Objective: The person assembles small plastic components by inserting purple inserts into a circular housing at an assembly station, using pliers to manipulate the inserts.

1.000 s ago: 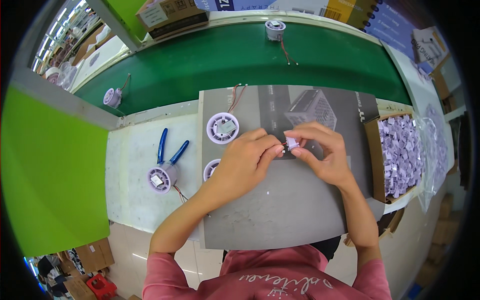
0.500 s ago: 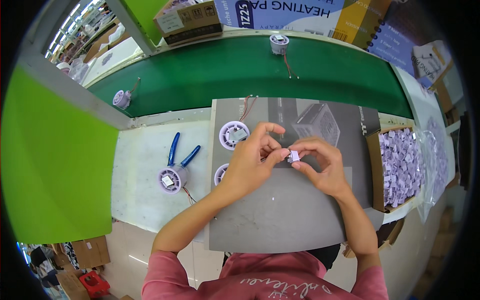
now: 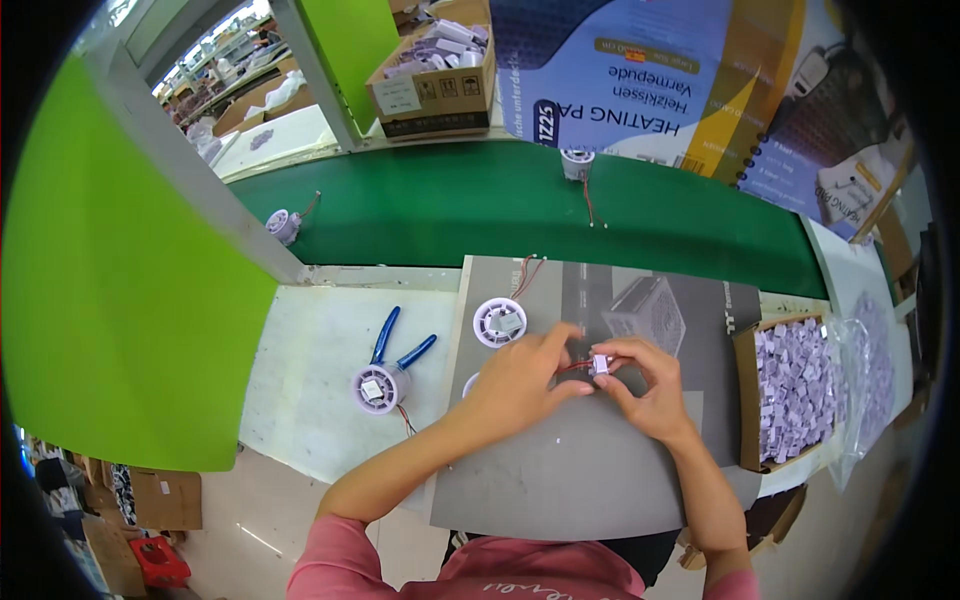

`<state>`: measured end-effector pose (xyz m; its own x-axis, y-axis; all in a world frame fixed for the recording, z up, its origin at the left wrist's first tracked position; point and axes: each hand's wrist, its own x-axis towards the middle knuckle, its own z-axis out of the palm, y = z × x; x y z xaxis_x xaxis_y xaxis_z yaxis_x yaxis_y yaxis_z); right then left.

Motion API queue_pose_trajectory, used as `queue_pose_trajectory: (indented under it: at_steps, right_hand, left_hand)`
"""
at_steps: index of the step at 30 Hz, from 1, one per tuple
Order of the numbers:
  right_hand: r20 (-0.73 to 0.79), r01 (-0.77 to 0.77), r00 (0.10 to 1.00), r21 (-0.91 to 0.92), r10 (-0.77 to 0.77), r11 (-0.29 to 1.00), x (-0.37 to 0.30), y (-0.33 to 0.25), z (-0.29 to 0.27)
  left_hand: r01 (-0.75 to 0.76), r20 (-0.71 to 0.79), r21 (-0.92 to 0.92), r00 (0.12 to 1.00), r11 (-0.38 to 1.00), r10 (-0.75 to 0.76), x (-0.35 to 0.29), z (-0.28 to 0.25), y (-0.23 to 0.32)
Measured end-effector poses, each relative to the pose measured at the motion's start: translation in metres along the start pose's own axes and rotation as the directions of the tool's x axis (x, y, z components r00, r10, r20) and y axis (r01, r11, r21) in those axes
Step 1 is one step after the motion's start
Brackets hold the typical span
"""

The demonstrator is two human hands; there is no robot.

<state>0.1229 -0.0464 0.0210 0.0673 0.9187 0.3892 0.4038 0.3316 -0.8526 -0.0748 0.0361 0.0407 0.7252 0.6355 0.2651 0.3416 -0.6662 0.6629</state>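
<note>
My right hand (image 3: 645, 390) pinches a small pale lilac plastic piece (image 3: 600, 365) between thumb and fingers, above the grey printed board. A thin red wire (image 3: 577, 367) runs from the piece toward my left hand (image 3: 530, 375). The left thumb and index finger are apart, and the wire passes under the other fingers, where its end is hidden. Beyond my left hand, a round lilac fan-like housing (image 3: 500, 322) with red wires lies on the board (image 3: 560, 480). A second housing (image 3: 470, 384) is mostly covered by that hand.
Left of the board, blue-handled pliers (image 3: 388, 335) lie behind another lilac housing (image 3: 378, 388). An open carton (image 3: 750, 400) of small lilac pieces stands at the right. Two more housings sit on the green belt (image 3: 440, 210). A box (image 3: 435, 95) of parts stands behind it.
My left thumb and index finger have come away from the small piece and spread apart, baring the red wire. My right hand still holds the piece. The whole view has shifted as my head moved.
</note>
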Motion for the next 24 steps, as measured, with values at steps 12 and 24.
queue_pose_trajectory:
  at_steps: [12,24]
  right_hand:
    - [0.234,0.132,0.969,-0.233,-0.077,0.964,0.002,-0.005,0.004]
    - [0.308,0.283,0.933,-0.308,-0.187,0.908,-0.006,-0.013,0.024]
  left_hand:
    - [-0.079,0.184,0.272,0.982,0.959,0.029,-0.006,-0.021,0.016]
    - [-0.249,0.354,0.303,0.926,0.92,0.133,-0.036,-0.027,-0.008]
